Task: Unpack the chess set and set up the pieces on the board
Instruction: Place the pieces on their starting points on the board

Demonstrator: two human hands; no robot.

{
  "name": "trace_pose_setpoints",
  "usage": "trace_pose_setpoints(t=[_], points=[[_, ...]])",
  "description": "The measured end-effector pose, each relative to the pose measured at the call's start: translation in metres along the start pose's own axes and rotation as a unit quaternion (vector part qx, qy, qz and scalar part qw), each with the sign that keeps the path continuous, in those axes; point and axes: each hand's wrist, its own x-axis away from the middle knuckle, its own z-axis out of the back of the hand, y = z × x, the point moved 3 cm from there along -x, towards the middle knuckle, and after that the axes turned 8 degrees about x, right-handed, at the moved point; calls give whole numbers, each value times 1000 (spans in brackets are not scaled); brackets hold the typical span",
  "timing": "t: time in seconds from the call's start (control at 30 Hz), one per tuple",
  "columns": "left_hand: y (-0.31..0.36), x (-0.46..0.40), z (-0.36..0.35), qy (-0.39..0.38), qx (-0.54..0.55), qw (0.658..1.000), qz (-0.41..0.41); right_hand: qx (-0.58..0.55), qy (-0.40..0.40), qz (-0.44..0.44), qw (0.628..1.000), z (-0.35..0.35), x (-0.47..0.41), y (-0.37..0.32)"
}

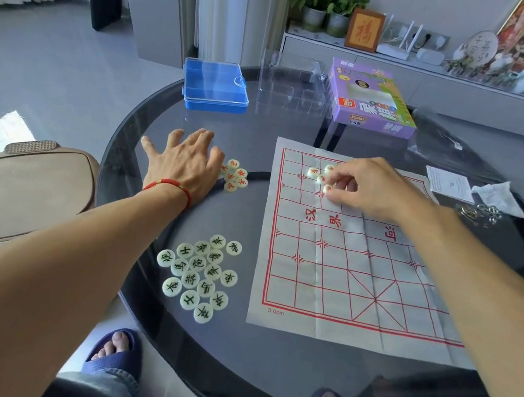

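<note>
Board (pixel 343 275) flanked by black-marked pieces (pixel 199 275), purple box (pixel 372 99) behind.

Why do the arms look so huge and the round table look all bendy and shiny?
Head view: the wide-angle lens stretches the edges, so the forearms swell and the glass table bows; daylight glares off it; the purple box and shelf look soft; the right hand shows no smear beside the red pieces.

1 head-worn wide-angle camera is looking forward and down, close over the round counter (pixel 149 333), foreshortening both forearms.
</note>
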Motion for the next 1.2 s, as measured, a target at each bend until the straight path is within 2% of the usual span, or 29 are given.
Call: trace_pose_setpoints(t=[0.1,0.17,0.33,0.47,0.73,1.2], points=[[0,-1,0,2,-2,1000,0,24,78,8,997,0,-1,-7],[0,-1,0,0,-2,1000,0,-4,126,38,991,4,-4,-26],[1,-1,1,1,2,1000,5,-58,81,161,982,-10,-30,-94],[2,-2,0,3,1,1000,5,-61,74,194,976,-22,-43,-115],[1,-2,-1,2,2,1000,5,3,113,171,979,-18,-35,-109],[1,-2,-1,5,5,1000,5,-41,68,142,987,-20,-39,-117]])
